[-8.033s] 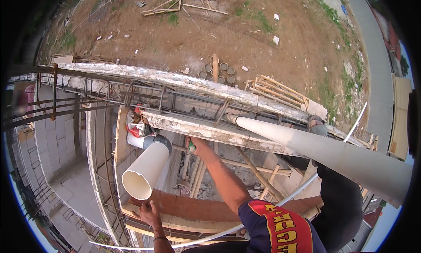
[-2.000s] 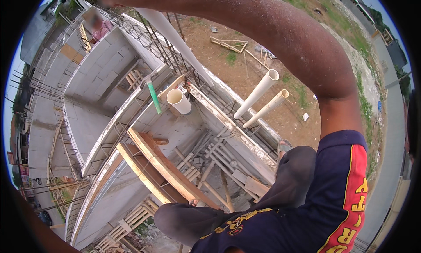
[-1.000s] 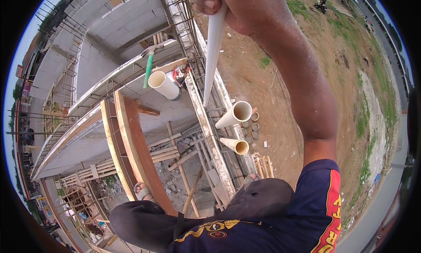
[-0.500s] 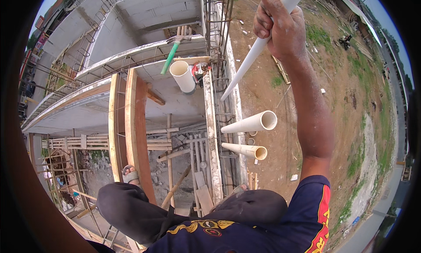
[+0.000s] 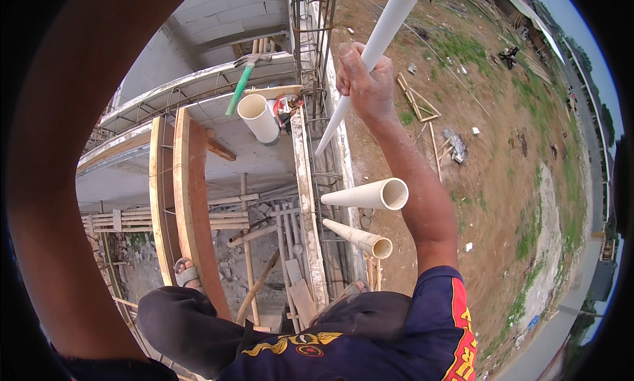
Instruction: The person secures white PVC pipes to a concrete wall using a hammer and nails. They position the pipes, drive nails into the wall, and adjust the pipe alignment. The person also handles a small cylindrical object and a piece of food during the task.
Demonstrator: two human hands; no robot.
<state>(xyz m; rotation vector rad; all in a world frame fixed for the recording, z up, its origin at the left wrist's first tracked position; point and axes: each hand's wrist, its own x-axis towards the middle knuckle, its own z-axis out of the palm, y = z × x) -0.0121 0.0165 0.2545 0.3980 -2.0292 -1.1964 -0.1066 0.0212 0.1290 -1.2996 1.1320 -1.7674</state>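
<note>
My right hand [image 5: 365, 78] is closed around a long, thin white pipe [image 5: 378, 39]. The pipe slants up to the right past the upper edge, and its lower end comes down by the rebar at the wall edge. Below it two wider off-white pipes, one larger [image 5: 360, 195] and one narrower [image 5: 360, 238], stick up with open ends. My left forearm [image 5: 49, 203] is raised along the left side; its hand lies beyond the upper edge. Left of the held pipe a short wide pipe piece [image 5: 259, 119] stands near a green-handled hammer [image 5: 242, 84].
I squat high up, one sandalled foot [image 5: 187, 273] on wooden formwork boards [image 5: 188, 203]. Rebar [image 5: 317, 31] rises along the wall. Below the boards lie bamboo poles [image 5: 247, 275] and rubble. A dirt yard [image 5: 489, 203] spreads far below on the right.
My right hand has moved left and down with the thin pipe still in it. My left arm has swung up along the left side. The whole view has shifted slightly.
</note>
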